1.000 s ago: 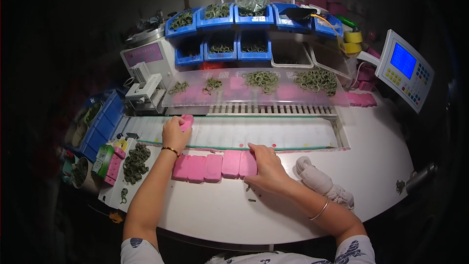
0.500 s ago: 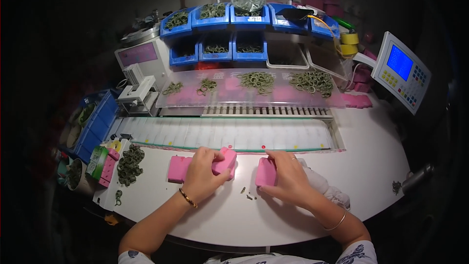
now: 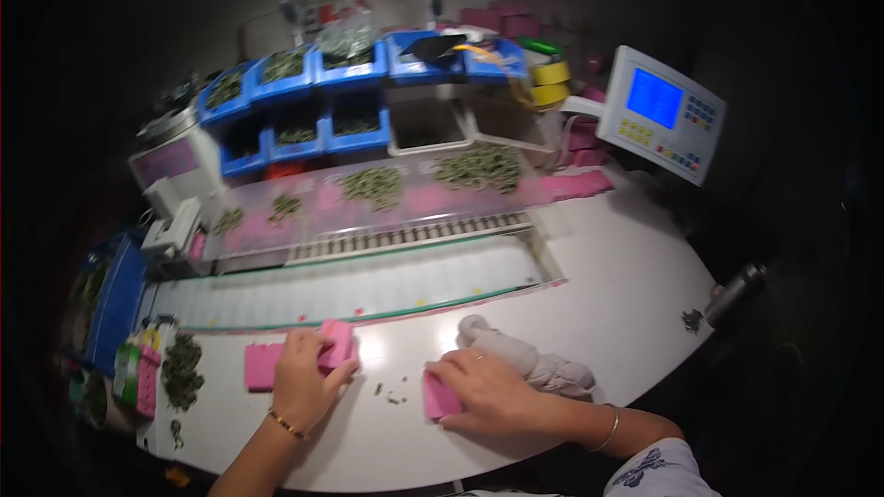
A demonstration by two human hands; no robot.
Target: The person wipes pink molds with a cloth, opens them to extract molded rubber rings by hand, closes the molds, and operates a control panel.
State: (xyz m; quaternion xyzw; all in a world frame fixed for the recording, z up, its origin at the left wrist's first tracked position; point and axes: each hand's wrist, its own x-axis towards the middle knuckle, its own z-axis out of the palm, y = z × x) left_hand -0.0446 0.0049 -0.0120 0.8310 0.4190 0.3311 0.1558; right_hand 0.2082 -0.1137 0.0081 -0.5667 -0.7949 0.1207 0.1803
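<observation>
Worktop — left fingers grasping pink block | right fingers grasping second pink block — blocks apart

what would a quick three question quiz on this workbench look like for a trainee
1. True or false: the left hand and the right hand each grip at least one pink block.

2. Which of these lies on the white table just beyond the right hand?
a) a hammer
b) a pale cloth bundle
c) a glass bottle

3. Fill in the colour: the lit screen on the keypad panel is ____.

Key: 1. true; 2. b; 3. blue
</observation>
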